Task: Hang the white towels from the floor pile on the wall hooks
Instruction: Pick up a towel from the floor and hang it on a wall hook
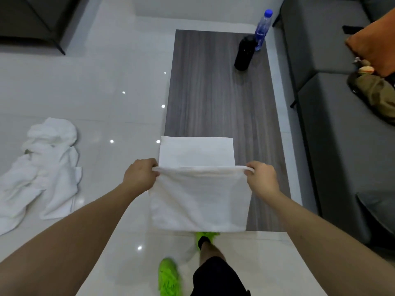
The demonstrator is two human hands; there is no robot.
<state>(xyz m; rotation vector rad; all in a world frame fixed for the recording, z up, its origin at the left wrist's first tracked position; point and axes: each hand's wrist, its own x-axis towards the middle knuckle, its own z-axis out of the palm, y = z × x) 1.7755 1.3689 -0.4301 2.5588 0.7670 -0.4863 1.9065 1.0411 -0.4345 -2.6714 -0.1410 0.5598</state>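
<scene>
- One white towel (198, 199) is up off the floor, stretched flat between both hands over the near end of the desk (215, 92); its lower edge hangs near the desk's front edge.
- Left hand (140, 176): grip clamped on the towel's top-left corner, fingers curled over the hem.
- Right hand (261, 178): grip clamped on the top-right corner, same pinch.
- Folded white towel (196, 151) lies flat on the desk just behind the held one; the held towel's top edge overlaps its near side.
- Floor pile (42, 167) of white towels sits crumpled on the tile floor (106, 82), left of the desk, well apart from both hands. Count in pile: cannot tell.
- Wall hooks: not in view. No towel seen hung.
- Progress, est.: early. Pickup of one towel done; carry to hooks and hanging not yet done; pile remains.
- Containers: black bottle (244, 53) and clear water bottle (263, 28) w/ blue cap stand touching or nearly so at the desk's far right. Black bottle contents: cannot tell. Water bottle level: cannot tell.
- Sofa (320, 60) to the right holds an orange cushion (374, 50) and an olive item, type unclear.
</scene>
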